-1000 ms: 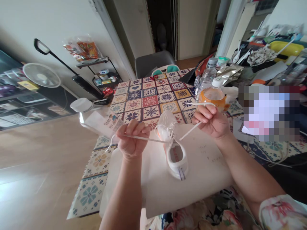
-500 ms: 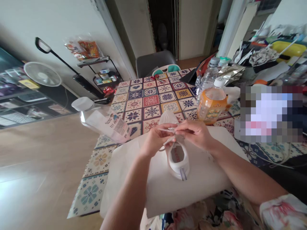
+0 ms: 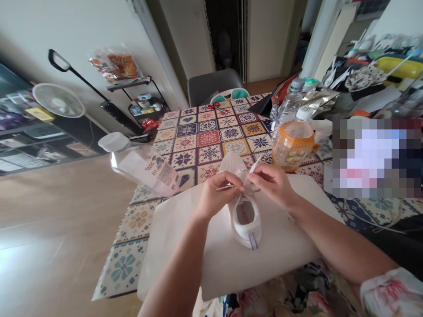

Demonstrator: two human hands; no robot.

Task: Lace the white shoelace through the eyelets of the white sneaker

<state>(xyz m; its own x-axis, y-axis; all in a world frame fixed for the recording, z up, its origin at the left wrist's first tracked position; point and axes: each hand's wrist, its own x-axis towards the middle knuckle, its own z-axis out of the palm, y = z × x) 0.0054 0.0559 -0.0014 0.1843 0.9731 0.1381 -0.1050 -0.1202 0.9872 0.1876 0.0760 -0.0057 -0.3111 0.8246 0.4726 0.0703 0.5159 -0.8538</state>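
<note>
A small white shoe (image 3: pixel 246 222) stands on a white sheet (image 3: pixel 214 259) spread over the patterned tablecloth (image 3: pixel 206 138), heel toward me. Both hands meet over its tongue. My left hand (image 3: pixel 216 193) pinches one end of the white shoelace (image 3: pixel 255 166), and my right hand (image 3: pixel 272 182) pinches the other end, which sticks up past the fingers. The knot area between the fingers is hidden by them.
An orange drink bottle (image 3: pixel 292 143) and a clear water bottle (image 3: pixel 288 105) stand just behind my right hand. A large clear bottle (image 3: pixel 142 165) lies at the table's left edge. Clutter fills the right side. A grey chair (image 3: pixel 211 86) sits at the far end.
A second ago my hands were spread wide, pulling the lace ends taut. They have come together over the shoe and are now working the lace close to the tongue.
</note>
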